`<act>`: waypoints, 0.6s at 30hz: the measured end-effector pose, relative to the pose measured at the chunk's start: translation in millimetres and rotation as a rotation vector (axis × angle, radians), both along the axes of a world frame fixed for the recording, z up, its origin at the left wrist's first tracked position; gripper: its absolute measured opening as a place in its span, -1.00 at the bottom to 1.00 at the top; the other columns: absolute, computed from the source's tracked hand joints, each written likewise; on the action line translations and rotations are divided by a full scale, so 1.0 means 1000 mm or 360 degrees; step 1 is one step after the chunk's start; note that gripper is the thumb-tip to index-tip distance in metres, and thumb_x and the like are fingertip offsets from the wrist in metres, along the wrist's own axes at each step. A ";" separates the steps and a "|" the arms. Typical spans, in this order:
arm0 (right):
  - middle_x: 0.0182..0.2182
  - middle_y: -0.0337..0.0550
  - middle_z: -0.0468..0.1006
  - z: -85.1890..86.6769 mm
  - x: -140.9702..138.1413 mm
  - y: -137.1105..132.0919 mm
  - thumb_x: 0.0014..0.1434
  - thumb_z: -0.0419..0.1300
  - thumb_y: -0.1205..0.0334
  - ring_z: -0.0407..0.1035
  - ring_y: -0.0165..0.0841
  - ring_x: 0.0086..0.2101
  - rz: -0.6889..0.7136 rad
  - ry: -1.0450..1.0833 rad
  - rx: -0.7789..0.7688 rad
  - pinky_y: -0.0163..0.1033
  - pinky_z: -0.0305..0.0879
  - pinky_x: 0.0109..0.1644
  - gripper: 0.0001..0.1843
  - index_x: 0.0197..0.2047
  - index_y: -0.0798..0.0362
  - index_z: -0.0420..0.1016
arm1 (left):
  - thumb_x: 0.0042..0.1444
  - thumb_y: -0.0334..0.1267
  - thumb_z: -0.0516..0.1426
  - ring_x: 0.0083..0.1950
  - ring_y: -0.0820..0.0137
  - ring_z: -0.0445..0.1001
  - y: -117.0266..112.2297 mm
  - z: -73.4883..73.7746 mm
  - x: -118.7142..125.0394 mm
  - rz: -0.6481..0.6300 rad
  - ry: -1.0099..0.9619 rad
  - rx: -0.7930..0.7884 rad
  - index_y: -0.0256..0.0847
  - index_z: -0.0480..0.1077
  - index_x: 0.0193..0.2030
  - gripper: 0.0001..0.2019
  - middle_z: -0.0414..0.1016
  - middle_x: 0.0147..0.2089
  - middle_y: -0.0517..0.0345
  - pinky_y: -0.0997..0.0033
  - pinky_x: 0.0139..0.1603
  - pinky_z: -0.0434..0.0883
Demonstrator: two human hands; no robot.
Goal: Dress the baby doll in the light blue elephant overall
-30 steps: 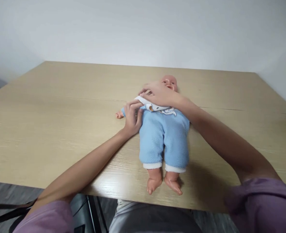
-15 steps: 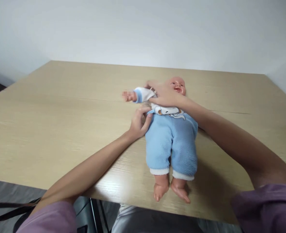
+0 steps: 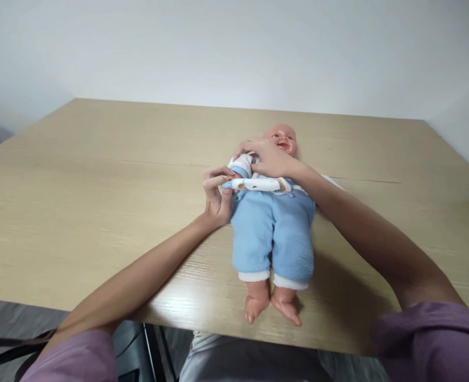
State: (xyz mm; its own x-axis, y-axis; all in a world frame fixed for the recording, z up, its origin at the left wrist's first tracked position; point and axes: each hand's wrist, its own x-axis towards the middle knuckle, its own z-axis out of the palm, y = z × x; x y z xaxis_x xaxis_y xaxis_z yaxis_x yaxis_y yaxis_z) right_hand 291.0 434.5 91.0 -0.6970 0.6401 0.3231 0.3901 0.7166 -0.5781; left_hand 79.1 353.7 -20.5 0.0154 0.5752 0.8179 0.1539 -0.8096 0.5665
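A baby doll (image 3: 285, 133) lies on its back on the table, head away from me and bare feet towards me. It wears fluffy light-blue trousers (image 3: 254, 233) with white cuffs and a white shirt (image 3: 260, 184) with a blue hem and a printed pattern. My left hand (image 3: 217, 197) is closed on the shirt's raised hem at the doll's left-hand side in view. My right hand (image 3: 272, 159) reaches across the doll's chest, its fingers wrapped round the blue-cuffed sleeve (image 3: 241, 163) with the arm in it. The doll's small hand is mostly hidden behind my left fingers.
The wooden table (image 3: 119, 212) has a thin seam running across it. A pale wall (image 3: 234, 48) rises behind its far edge. Below the near edge are my lap (image 3: 250, 361) and, to the left, a dark grey object (image 3: 133, 345) with black straps nearby.
The doll's arm, stretched out sideways before, is now bent down and in towards the shirt hem. My left hand has lifted the hem a little. The whole view has shifted slightly.
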 end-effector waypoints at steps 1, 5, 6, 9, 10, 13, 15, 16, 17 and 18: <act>0.08 -0.02 0.74 0.001 0.001 -0.003 0.07 0.22 0.50 0.57 -0.03 0.16 -0.0027 0.0007 -0.0058 0.08 0.48 0.33 -0.49 0.07 0.03 0.70 | 0.62 0.14 0.01 0.07 0.21 0.58 0.000 0.001 0.003 -0.0084 -0.0098 -0.0017 0.06 0.22 0.16 -0.74 0.40 0.16 0.00 0.02 0.14 0.59; 0.13 0.01 0.74 0.011 0.008 -0.030 0.38 0.32 0.19 0.59 -0.08 0.13 -0.0326 0.0160 -0.0301 0.04 0.50 0.34 -0.72 0.12 0.01 0.69 | 0.62 0.08 0.10 -0.02 0.31 0.55 -0.005 0.006 0.011 -0.0184 -0.0361 -0.0131 0.00 0.31 0.14 -0.76 0.47 0.08 0.06 0.24 0.05 0.53; 0.11 0.01 0.74 0.014 0.010 -0.040 0.45 0.31 0.07 0.59 -0.09 0.11 -0.0392 0.0186 -0.0327 0.03 0.50 0.32 -0.72 0.11 0.01 0.68 | 0.62 0.08 0.12 0.00 0.32 0.54 -0.006 0.007 0.012 -0.0171 -0.0387 -0.0164 -0.01 0.34 0.14 -0.76 0.49 0.07 0.07 0.26 0.08 0.51; 0.05 -0.01 0.74 0.021 0.013 -0.070 0.53 0.23 -0.18 0.57 -0.09 0.05 -0.0425 0.0136 -0.0329 -0.02 0.48 0.19 -0.57 0.09 0.00 0.66 | 0.58 0.09 0.21 0.01 0.35 0.50 -0.007 0.012 0.012 -0.0154 -0.0463 -0.0336 -0.04 0.44 0.10 -0.74 0.50 0.00 0.11 0.34 0.12 0.47; 0.02 -0.01 0.73 0.021 0.013 -0.078 0.51 0.24 -0.22 0.56 -0.10 0.01 -0.0408 0.0099 -0.0293 -0.03 0.46 0.14 -0.55 0.08 0.00 0.64 | 0.55 0.10 0.24 -0.01 0.37 0.48 -0.007 0.013 0.011 -0.0153 -0.0496 -0.0416 -0.05 0.46 0.06 -0.72 0.48 -0.02 0.13 0.37 0.11 0.46; -0.13 -0.08 0.66 0.014 0.015 -0.086 0.41 0.34 -0.22 0.47 -0.16 -0.15 -0.0368 -0.0020 -0.0168 -0.07 0.35 -0.01 -0.57 -0.03 0.01 0.58 | 0.43 0.17 0.35 0.00 0.37 0.47 -0.003 0.016 0.010 -0.0150 -0.0586 -0.0696 -0.08 0.47 -0.05 -0.63 0.46 -0.06 0.15 0.41 0.14 0.45; -0.21 -0.14 0.59 0.004 0.017 -0.081 0.40 0.33 -0.16 0.40 -0.20 -0.21 -0.0388 0.0035 -0.0215 -0.09 0.29 -0.06 -0.62 -0.09 0.00 0.51 | 0.35 0.20 0.40 -0.02 0.37 0.49 0.000 0.015 0.009 -0.0195 -0.0661 -0.0900 -0.09 0.47 -0.08 -0.58 0.47 -0.09 0.17 0.42 0.12 0.47; -0.23 -0.15 0.56 -0.001 0.018 -0.077 0.41 0.31 -0.14 0.38 -0.22 -0.22 -0.0407 0.0119 -0.0287 -0.11 0.28 -0.07 -0.64 -0.11 -0.01 0.47 | 0.32 0.20 0.42 -0.06 0.38 0.49 0.001 0.013 0.009 -0.0240 -0.0713 -0.0998 -0.08 0.46 -0.09 -0.57 0.47 -0.11 0.18 0.43 0.08 0.48; -0.22 -0.16 0.55 -0.006 0.019 -0.073 0.40 0.31 -0.13 0.36 -0.23 -0.22 -0.0422 0.0225 -0.0366 -0.12 0.28 -0.07 -0.65 -0.11 -0.02 0.44 | 0.28 0.19 0.45 -0.08 0.39 0.49 0.002 0.012 0.009 -0.0293 -0.0770 -0.1077 -0.08 0.45 -0.10 -0.56 0.47 -0.12 0.20 0.45 0.05 0.49; -0.21 -0.17 0.54 -0.010 0.020 -0.069 0.39 0.32 -0.14 0.36 -0.24 -0.21 -0.0428 0.0325 -0.0438 -0.13 0.29 -0.06 -0.64 -0.11 -0.03 0.40 | 0.24 0.18 0.48 -0.10 0.41 0.49 0.003 0.011 0.009 -0.0344 -0.0825 -0.1141 -0.09 0.44 -0.12 -0.54 0.47 -0.12 0.21 0.47 0.02 0.50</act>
State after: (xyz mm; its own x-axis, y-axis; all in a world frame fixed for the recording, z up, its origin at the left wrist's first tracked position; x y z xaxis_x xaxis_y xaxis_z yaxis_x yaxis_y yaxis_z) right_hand 310.5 365.2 81.1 -0.4333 0.8716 0.2291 0.3996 0.4137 -0.8180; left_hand 87.6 356.4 -9.3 -0.0881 0.9759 0.1999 -0.3749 -0.2184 0.9010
